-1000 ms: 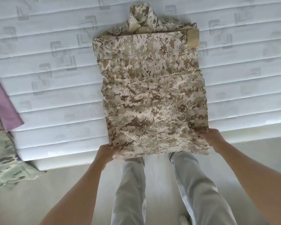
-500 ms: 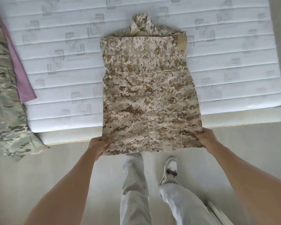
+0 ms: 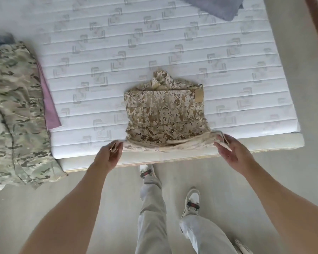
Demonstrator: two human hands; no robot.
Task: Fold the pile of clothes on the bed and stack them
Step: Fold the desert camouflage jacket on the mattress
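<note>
Now that you've lifted the jacket (image 3: 164, 114) hem off the mattress (image 3: 117, 52), left hand (image 3: 106, 156) and right hand (image 3: 233, 153) each pinching a corner, the final fold begins.

You are looking at a bright, evenly lit scene in soft daylight, with no hard shadows. The white mattress (image 3: 154, 43) is close to washed out, and its near edge glares brightest toward the right corner. Your left hand (image 3: 106, 156) and right hand (image 3: 231, 153) show motion blur, and so does the lifted hem of the tan camouflage shirt (image 3: 165, 114) between them. Your wide lens bends the mattress edges and stretches your forearms toward the bottom corners. The green camouflage garment (image 3: 15, 114) at the left edge looks soft and slightly smeared.
</note>
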